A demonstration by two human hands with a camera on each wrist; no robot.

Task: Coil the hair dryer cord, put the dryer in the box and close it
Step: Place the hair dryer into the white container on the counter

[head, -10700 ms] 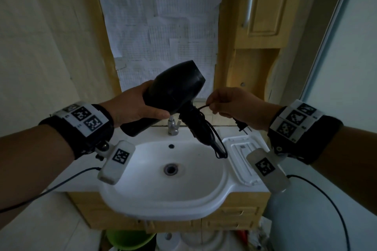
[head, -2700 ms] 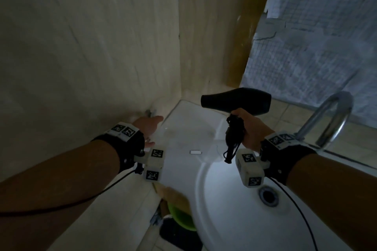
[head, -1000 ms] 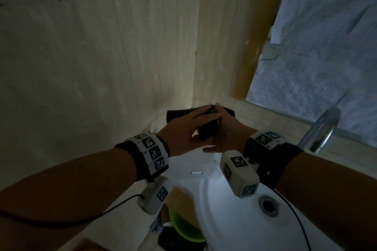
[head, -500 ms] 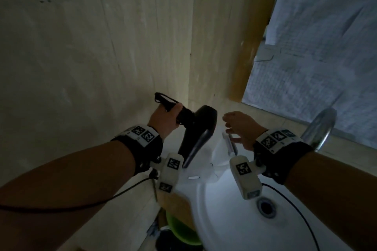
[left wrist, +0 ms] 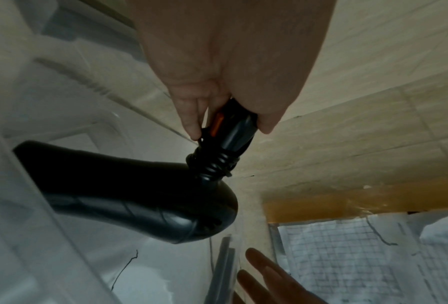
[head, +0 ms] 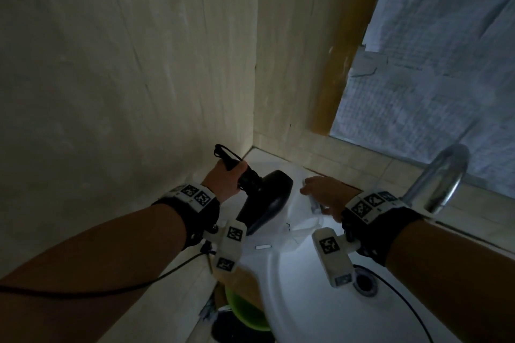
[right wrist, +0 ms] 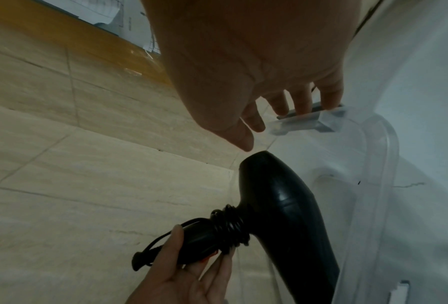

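A black hair dryer [head: 267,198] hangs nozzle-down, its muzzle inside a clear plastic box [head: 302,221] on the sink counter by the wall corner. My left hand [head: 225,181] grips its handle, where the cord [left wrist: 212,164] is coiled in tight turns; a loop of cord and the plug stick out above the fist. In the left wrist view the dryer [left wrist: 129,195] lies against the box wall. My right hand [right wrist: 277,123] is beside the dryer [right wrist: 282,205], fingers fairly straight against the grey latch [right wrist: 301,112] of the raised clear lid, thumb free.
The white sink basin [head: 320,315] with its drain [head: 365,284] lies below my right wrist. A chrome faucet [head: 440,184] arches at the right. Tiled walls close the corner just behind the box. A green tub [head: 245,312] sits under the counter.
A second ago both hands were on the dryer. The left hand now holds it alone and has lowered its nozzle into the box, while the right hand moved to the lid.
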